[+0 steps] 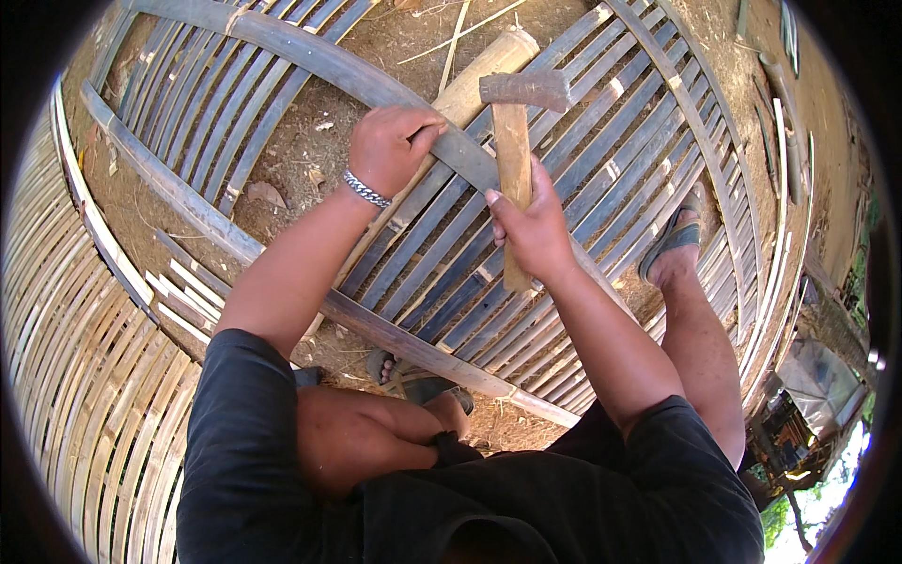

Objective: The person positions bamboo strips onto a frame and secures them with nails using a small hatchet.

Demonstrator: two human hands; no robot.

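My right hand [536,221] is closed round the wooden handle of a hatchet [512,141]. The tool stands upright in the picture, its dark, worn metal head over the bamboo panel. To its left my left hand [390,146], with a chain bracelet on the wrist, is closed at the edge of a grey split-bamboo rail [348,77]; its fingertips are hidden. Beneath the rail runs a thick pale bamboo pole [470,85], slanting across the panel. Many narrow grey slats [442,263] lie side by side under the rails.
A second slatted bamboo panel [103,414] spreads along the left. Cut pale strips [188,296] lie on the dirt beside it. My sandalled foot [681,240] rests at the panel's right side. Loose poles [794,132] and a plastic sheet [817,381] are at far right.
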